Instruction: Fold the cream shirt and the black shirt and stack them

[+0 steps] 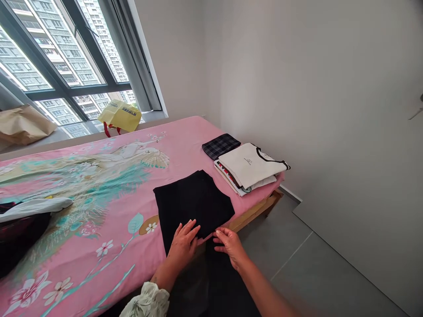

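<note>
A folded black garment (194, 200) lies on the pink bedsheet at the near edge of the bed; its exact kind does not show. My left hand (182, 243) rests on its near part, palm down with the fingers stretched out. At the bed's edge, by the garment's near right side, my right hand (229, 246) has thumb and forefinger pinched together. Whether cloth of the garment or of the sheet is between those fingertips is hidden. Beyond the garment, a stack of folded clothes has a white T-shirt (249, 165) with black trim on top.
Dark checked folded cloth (221, 146) lies behind the stack. At the left is a pile of dark and white clothes (24, 233). A yellow bag (120, 115) and a brown paper bag (24, 124) sit by the window. A grey wall (313, 110) rises on the right.
</note>
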Tool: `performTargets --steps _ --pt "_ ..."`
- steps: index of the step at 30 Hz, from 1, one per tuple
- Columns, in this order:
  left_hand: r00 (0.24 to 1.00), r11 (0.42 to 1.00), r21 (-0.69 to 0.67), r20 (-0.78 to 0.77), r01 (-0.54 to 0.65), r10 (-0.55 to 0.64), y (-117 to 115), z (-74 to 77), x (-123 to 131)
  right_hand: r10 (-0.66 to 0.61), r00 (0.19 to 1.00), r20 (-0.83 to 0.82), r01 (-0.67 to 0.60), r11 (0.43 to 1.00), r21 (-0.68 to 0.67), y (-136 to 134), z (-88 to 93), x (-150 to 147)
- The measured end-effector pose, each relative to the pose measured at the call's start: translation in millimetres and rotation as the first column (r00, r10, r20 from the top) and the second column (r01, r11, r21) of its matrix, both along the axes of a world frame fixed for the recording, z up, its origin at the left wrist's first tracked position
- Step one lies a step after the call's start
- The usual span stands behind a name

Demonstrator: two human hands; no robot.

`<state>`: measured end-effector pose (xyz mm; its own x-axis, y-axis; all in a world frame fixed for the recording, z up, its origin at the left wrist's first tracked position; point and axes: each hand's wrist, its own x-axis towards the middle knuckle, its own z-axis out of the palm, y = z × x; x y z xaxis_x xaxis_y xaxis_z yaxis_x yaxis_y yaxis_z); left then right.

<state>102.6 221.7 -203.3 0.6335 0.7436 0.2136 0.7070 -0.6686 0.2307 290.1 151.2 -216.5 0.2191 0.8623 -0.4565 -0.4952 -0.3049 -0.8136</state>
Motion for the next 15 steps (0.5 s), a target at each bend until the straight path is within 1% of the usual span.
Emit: performTargets --steps 2,5,9,12,15 --pt "1.000 1.000 0.007 -0.005 -0.029 0.029 -1 -0.5 4 0.002 1.000 0.019 -0.002 1.000 -0.006 3 1.9 -10" --pt "0.998 0.998 0.015 0.011 -0.067 0.067 -2 1.0 10 0.003 0.999 0.039 -0.001 0.999 -0.052 8 5.1 -20" --pt "0.991 0.994 0.037 0.090 -0.103 0.099 -3 10.0 12 0.036 0.999 0.017 -0.034 0.992 -0.123 17 11.5 -28" --pt "0.986 0.993 0.056 0.131 -0.108 0.100 -4 16.0 12 0.048 0.999 -0.009 -0.048 0.991 -0.124 24 14.7 -35" --pt "0.989 0.992 0.053 0.106 -0.113 0.107 -6 15.9 11 0.081 0.996 -0.039 -0.085 0.989 -0.121 27 13.3 -45"
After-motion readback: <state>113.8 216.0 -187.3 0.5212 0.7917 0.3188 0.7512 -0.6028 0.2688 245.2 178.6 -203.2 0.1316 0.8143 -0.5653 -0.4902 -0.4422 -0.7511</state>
